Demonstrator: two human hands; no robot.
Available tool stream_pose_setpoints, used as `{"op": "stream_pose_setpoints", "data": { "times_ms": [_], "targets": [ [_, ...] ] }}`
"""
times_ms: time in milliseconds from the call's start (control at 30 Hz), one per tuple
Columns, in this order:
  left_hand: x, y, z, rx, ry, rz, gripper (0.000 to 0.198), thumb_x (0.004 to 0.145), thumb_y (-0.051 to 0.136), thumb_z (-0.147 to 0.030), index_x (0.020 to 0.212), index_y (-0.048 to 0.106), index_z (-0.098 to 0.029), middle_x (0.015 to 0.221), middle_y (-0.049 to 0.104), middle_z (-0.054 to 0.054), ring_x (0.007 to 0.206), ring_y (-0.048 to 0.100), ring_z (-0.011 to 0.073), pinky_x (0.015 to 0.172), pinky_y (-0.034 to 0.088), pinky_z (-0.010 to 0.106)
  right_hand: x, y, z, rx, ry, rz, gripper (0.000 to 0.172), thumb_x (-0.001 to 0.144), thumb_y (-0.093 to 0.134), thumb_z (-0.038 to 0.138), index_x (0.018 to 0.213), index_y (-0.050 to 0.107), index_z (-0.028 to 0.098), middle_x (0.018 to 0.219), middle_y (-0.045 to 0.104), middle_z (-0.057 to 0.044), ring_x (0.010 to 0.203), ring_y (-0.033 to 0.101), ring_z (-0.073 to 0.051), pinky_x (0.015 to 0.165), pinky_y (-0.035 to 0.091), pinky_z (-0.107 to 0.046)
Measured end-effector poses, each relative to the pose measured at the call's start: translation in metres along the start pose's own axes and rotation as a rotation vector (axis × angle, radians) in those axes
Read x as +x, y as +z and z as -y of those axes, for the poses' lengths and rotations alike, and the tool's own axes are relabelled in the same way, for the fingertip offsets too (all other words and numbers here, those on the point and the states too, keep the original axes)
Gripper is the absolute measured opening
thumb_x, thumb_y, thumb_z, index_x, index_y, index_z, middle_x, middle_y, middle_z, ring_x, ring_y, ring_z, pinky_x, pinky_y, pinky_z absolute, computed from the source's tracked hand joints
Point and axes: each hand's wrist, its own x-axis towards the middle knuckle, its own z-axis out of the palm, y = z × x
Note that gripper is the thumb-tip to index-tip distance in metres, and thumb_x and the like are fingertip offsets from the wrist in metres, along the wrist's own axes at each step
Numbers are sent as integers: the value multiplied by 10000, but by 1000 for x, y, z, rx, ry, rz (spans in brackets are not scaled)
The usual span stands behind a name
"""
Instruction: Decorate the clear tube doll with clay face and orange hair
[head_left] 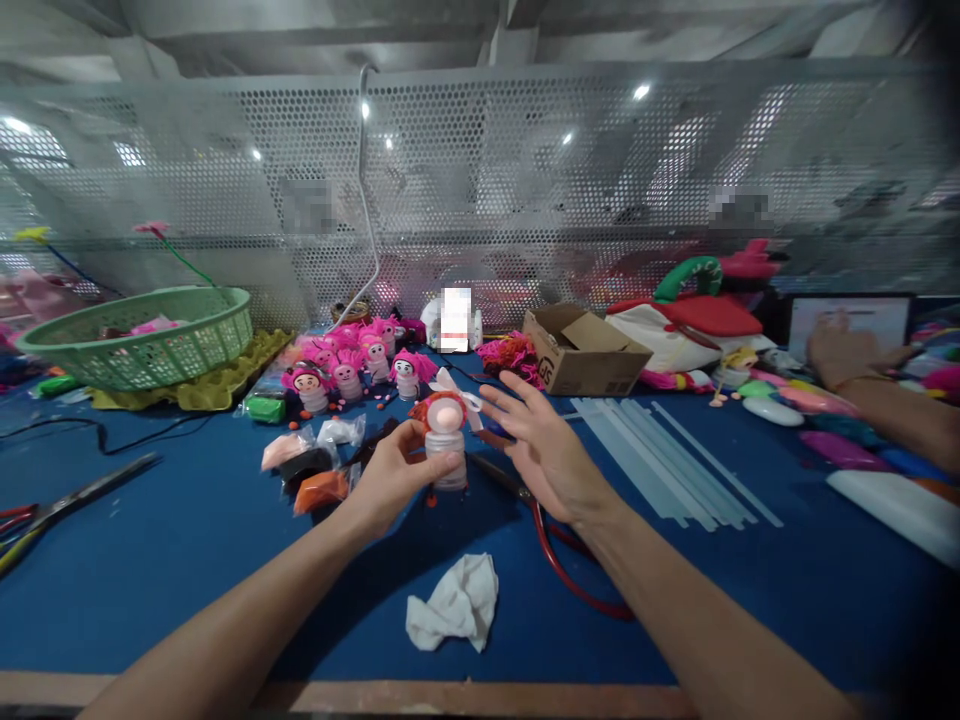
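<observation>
Above the middle of the blue table (187, 540), your left hand (390, 475) grips the little doll (447, 440) upright by its body, while your right hand (544, 450) hovers open, fingers spread, just right of it, fingertips near its white bow (459, 390).

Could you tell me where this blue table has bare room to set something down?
Bare: front left, between the metal scissors and the left forearm; front right, between the red-handled scissors, the glue sticks and the white foam piece. Crowded: behind the held doll, among pink dolls, bags and box.
</observation>
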Motion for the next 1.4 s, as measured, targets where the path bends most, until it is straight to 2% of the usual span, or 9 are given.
{"op": "stream_pose_setpoints", "data": {
  "times_ms": [67,133,233,500,633,733,900,1000,1400],
  "targets": [
    [0,1,1,-10,9,28,389,585,724,-299,880,529,-138,836,593,12,710,567,110,645,455,232,-3,3,-3,18,86,152,526,637,680,318,1119,476,265,1160,548,-41,1044,513,-188,857,408,-351],
    [0,1,3,-28,21,46,391,596,719,-297,898,524,-143,861,596,17,750,573,119,684,460,243,-6,6,-6,-7,147,267,502,635,689,325,1089,503,217,1122,572,-66,1030,526,-197,894,382,-363],
    [0,1,4,-21,31,46,389,596,720,-292,893,516,-147,871,598,16,769,575,118,715,460,247,-8,7,-12,-35,183,344,417,641,693,266,1020,539,187,1059,604,-60,991,549,-184,906,370,-345],
    [0,1,7,17,65,-14,435,533,754,-272,823,450,-159,862,582,5,726,566,112,668,452,242,-8,6,-17,-55,304,271,335,641,692,294,924,586,150,937,645,-52,861,595,-172,827,413,-328],
    [2,0,8,78,78,32,442,544,743,-286,841,439,-164,877,574,15,741,562,127,678,442,258,-8,5,-20,-124,225,299,314,672,667,309,934,605,148,949,649,-57,902,580,-179,845,405,-323],
    [2,-4,1,276,131,57,383,579,713,-334,818,472,-157,809,578,19,727,547,137,665,422,258,-8,4,-22,-184,140,260,329,683,656,323,955,598,146,974,645,-64,922,574,-189,866,394,-337],
    [-4,-8,-22,636,404,-211,288,632,668,-352,789,511,-168,753,537,1,670,478,120,617,367,240,-9,6,-24,-196,94,217,359,684,648,342,986,574,163,976,648,-65,913,583,-196,851,405,-344],
    [-8,-4,-29,607,491,-202,332,637,670,-309,902,523,-176,888,560,34,778,502,146,705,382,259,-10,8,-25,-215,98,222,377,658,670,342,986,574,182,985,649,-55,926,581,-200,852,405,-341],
    [-5,-1,-19,470,403,-178,291,683,640,-331,904,530,-177,877,577,41,758,519,140,707,405,267,-15,11,-25,-337,15,270,305,689,629,312,962,581,184,923,648,-33,891,579,-202,815,420,-342]
  ]
}}
